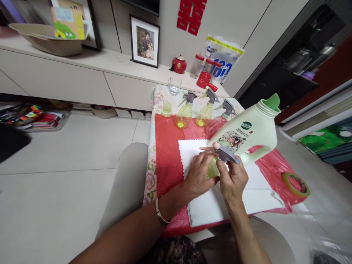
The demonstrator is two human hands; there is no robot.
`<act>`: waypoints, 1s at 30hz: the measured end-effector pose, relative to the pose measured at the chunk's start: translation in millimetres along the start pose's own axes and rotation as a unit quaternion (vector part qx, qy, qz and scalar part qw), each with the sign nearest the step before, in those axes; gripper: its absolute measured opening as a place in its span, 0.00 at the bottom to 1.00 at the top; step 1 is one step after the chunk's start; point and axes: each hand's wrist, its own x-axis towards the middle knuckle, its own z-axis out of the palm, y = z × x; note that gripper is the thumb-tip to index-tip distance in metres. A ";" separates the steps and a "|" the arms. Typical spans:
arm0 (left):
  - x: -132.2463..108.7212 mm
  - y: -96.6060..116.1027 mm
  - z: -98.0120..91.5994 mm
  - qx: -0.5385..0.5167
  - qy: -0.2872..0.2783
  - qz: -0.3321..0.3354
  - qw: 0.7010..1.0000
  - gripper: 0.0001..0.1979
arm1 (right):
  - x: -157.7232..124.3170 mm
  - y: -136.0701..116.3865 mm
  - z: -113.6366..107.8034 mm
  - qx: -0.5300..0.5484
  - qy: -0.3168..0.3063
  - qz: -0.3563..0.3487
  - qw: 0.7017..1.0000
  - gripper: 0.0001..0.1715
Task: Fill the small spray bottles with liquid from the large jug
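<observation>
The spray bottle (212, 170), yellow-green and mostly covered by fingers, is held up over the white cloth (206, 211) near the middle of the tabletop (150, 179). The left hand (200, 175) has its grip curled around the bottle's body from 9 o'clock. The right hand (233, 179) comes in from 5 o'clock, its thumb and fingers pinching at the neck, just under the grey trigger head (227, 154).

The step in hand looks like turning the head on its neck, though whether on or off I cannot tell. The next move probably calls for the left hand to keep the body steady while the right twists the collar, with the bottle kept upright.

Taking the held bottle as the clock's centre, a large pale green jug (260, 124) stands just beside it toward 1 o'clock. Three more sprayers stand between 11 and 12: two yellowish (183, 118) and one pink (216, 125). A pale cap (166, 110) lies near 11, a roll of tape (304, 192) at 3, on the red plastic sheet (168, 154).
</observation>
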 end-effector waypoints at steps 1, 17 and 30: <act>-0.1 -0.3 0.2 0.000 -0.004 0.000 1.000 0.30 | 1.2 -1.1 -1.3 -0.009 -0.004 -0.002 1.000 0.15; -1.5 0.4 -0.4 0.004 0.000 0.036 0.999 0.38 | 2.2 1.6 -11.1 -0.005 -0.055 0.009 0.998 0.16; -6.5 7.3 13.7 0.047 0.162 0.091 0.982 0.31 | 3.1 -8.4 -13.3 -0.018 -0.060 -0.004 0.998 0.15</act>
